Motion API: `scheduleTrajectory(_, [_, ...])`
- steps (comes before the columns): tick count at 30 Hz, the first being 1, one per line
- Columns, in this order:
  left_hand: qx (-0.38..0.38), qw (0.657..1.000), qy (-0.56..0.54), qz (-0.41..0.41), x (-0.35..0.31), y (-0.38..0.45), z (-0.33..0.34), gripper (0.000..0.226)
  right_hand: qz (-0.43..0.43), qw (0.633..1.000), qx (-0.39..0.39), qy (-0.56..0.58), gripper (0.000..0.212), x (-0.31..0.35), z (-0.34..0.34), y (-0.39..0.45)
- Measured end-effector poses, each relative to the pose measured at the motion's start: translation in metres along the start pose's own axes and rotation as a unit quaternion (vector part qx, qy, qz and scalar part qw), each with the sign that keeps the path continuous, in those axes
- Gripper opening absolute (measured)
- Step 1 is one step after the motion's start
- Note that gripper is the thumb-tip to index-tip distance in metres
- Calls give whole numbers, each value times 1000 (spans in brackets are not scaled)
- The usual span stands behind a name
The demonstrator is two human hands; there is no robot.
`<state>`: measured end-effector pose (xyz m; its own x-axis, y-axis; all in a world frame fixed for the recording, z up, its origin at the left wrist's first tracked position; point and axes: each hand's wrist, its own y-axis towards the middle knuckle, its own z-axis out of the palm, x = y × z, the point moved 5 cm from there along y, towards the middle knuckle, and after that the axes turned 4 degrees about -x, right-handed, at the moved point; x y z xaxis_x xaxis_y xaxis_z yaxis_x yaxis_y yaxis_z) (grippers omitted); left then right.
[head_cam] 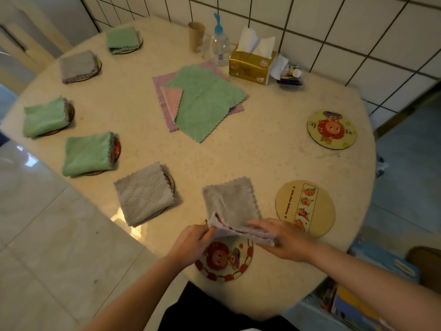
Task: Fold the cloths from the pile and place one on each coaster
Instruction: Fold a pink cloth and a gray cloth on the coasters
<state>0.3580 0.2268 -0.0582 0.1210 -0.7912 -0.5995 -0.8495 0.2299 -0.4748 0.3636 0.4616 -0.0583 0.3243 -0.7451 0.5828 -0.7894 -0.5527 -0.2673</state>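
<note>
The left hand and right hand work at the near rim of the round table, both on a grey cloth; the left pinches the cloth's near left corner between curled fingers and thumb, lifting it a little, while the right lies on the folded near edge with fingers fairly straight and thumb tucked under the fold; the cloth's far part lies flat on the table, its near edge over the red-patterned coaster; two bare coasters sit to the right, a tan coaster just beside the right hand and a yellow coaster farther off; five folded cloths rest on coasters along the left rim; the pile of green and pink cloths lies mid-table, near a tissue pack.
</note>
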Motion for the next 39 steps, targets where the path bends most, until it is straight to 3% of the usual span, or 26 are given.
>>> scheduleTrajectory(2, [1, 993, -99, -58, 3, 8, -4, 50, 95, 984, -53, 141, 30, -3, -10, 17])
scheduleTrajectory(4, [-3, 964, -237, -117, 6, 16, -7, 54, 178, 956, -112, 205, 5, -7, -19, 34])
scheduleTrajectory(6, [-14, 935, -310, -173, 8, 24, -9, 42, 226, 941, -121, 223, 25, -13, -21, 51])
scheduleTrajectory(10, [-48, 918, -332, -212, 11, 29, -8, 21, 265, 934, -99, 218, 28, -22, -19, 64])
scheduleTrajectory(16, [-83, 910, -348, -210, 4, 38, -15, 26, 277, 913, -105, 280, 18, -24, -18, 71])
scheduleTrajectory(22, [-153, 903, -342, -213, 3, 59, -31, 25, 318, 907, -160, 223, 25, -29, -27, 90])
scheduleTrajectory(29, [-206, 910, -296, -203, 9, 84, -42, 23, 308, 917, -187, 172, 14, -29, -37, 104])
scheduleTrajectory(34, [-236, 944, -153, -170, -1, 80, -48, 26, 322, 926, -176, 89, 15, -25, -35, 110])
scheduleTrajectory(37, [-227, 971, 72, 6, -15, 70, -43, 51, 314, 929, -184, 71, 19, -20, -36, 107])
scheduleTrajectory(39, [-159, 958, 205, 119, -15, 62, -28, 62, 310, 926, -196, 87, 28, -15, -35, 99])
